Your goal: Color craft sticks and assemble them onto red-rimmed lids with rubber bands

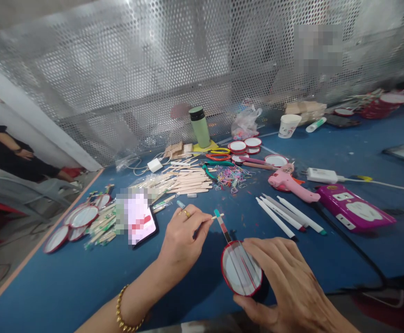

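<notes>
A toy banjo point(242, 269) has a round white face, a red rim and strings running along it. Its flat stick neck point(224, 227) shows black, red and teal bands. My right hand point(287, 280) grips the round body between thumb and fingers. At the teal end, my left hand point(186, 233) pinches a thin wooden stick point(218, 216) lying crosswise at the neck's tip. Several white markers point(285, 215) and a pink glue gun point(294, 185) lie beyond my right hand. Left of my left hand stands a lit phone point(140, 217).
Flat wooden sticks point(191, 180), coloured rubber bands point(233, 178) and pliers point(209, 171) lie further back. Red-rimmed discs point(84, 216) are piled at left. A green bottle point(199, 129), paper cup point(288, 126) and purple box point(354, 208) with a cable stand around. Another person point(11, 148) is at far left.
</notes>
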`<state>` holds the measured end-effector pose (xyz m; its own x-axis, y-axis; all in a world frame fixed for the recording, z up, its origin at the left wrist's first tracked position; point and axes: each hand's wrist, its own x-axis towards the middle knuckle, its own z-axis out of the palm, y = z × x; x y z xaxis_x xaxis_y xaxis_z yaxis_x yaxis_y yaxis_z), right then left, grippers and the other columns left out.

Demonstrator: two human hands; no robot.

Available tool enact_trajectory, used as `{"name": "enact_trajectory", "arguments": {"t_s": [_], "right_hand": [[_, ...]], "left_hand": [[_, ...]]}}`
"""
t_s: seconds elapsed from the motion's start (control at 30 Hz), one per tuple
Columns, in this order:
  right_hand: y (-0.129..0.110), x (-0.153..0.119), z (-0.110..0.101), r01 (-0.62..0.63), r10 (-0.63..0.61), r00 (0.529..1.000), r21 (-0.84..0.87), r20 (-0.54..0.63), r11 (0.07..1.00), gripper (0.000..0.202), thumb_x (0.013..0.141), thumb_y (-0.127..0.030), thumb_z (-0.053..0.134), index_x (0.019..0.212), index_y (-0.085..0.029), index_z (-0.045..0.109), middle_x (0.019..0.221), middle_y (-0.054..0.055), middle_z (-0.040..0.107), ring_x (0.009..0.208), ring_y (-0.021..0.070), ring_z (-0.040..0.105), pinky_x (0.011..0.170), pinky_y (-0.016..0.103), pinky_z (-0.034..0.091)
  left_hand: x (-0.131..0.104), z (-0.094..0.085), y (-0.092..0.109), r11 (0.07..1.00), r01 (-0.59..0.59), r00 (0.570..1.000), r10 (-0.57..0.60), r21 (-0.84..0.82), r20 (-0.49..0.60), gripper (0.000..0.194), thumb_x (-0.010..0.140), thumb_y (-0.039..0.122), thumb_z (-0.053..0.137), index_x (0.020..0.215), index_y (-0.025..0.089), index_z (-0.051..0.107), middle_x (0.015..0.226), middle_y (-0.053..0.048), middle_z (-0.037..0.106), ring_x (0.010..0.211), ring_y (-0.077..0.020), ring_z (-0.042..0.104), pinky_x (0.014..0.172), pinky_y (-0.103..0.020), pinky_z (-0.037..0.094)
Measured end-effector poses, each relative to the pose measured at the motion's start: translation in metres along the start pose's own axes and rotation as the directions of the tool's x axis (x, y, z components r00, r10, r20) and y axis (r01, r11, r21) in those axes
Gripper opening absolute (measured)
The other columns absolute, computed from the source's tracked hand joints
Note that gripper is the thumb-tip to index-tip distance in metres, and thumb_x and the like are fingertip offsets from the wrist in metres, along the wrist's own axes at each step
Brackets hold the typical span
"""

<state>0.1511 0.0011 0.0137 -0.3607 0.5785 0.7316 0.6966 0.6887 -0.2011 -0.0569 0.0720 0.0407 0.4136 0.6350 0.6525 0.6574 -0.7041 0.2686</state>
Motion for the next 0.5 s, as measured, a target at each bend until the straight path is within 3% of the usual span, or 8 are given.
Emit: {"name": "enact_trajectory", "arguments": {"t_s": [0.5], "right_hand": [[0.0002, 0.0004, 0.0008, 0.024, -0.024, 1.0, -0.009, 0.004, 1.0, 0.043, 0.084, -0.038, 0.062, 0.116, -0.01, 0.053, 0.096, 0.014, 0.07, 0.083, 0.0248, 0.064, 0.073, 0.038, 0.047]], "left_hand": [[-0.0002, -0.0009, 0.001, 1.0, 0.0, 1.0, 0.0, 0.007, -0.002, 0.012, 0.091, 0.013, 0.056, 0.086, 0.019, 0.065, 0.075, -0.001, 0.065, 0.073, -0.0133, 0.06, 0.069, -0.03, 0.044]]}}
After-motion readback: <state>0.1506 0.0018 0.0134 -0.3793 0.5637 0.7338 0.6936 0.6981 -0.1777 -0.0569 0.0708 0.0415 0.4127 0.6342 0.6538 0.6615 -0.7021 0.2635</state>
